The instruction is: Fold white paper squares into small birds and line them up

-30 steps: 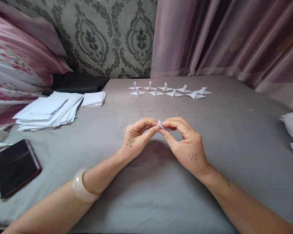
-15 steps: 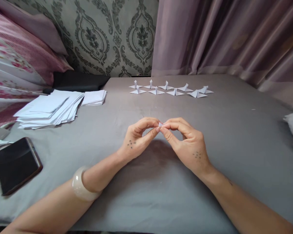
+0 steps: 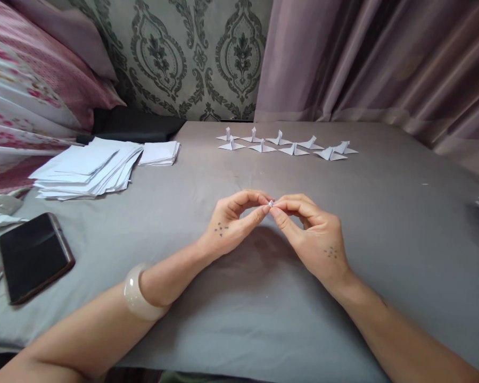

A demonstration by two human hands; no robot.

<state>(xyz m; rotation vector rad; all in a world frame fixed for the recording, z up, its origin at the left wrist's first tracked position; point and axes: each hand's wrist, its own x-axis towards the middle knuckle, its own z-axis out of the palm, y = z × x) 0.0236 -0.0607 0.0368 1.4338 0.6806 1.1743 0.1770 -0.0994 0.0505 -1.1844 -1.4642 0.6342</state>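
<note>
A small folded piece of white paper is pinched between the fingertips of both hands, above the middle of the grey-covered table. My left hand grips it from the left with thumb and fingers closed. From the other side, my right hand pinches it the same way, the two sets of fingertips touching or nearly so. Most of the paper is hidden by the fingers, so its full shape cannot be made out. Beyond the hands, several folded white paper figures with pointed wings stand in two rows.
Left of the hands lie a large stack of white paper sheets and a smaller stack. A black phone rests on the left, with a white power strip and cable by it. Purple curtains hang behind the grey tabletop.
The whole view has shifted slightly, so things appear further right. Both hands keep their pinch on the paper, and less of it shows between the fingertips.
</note>
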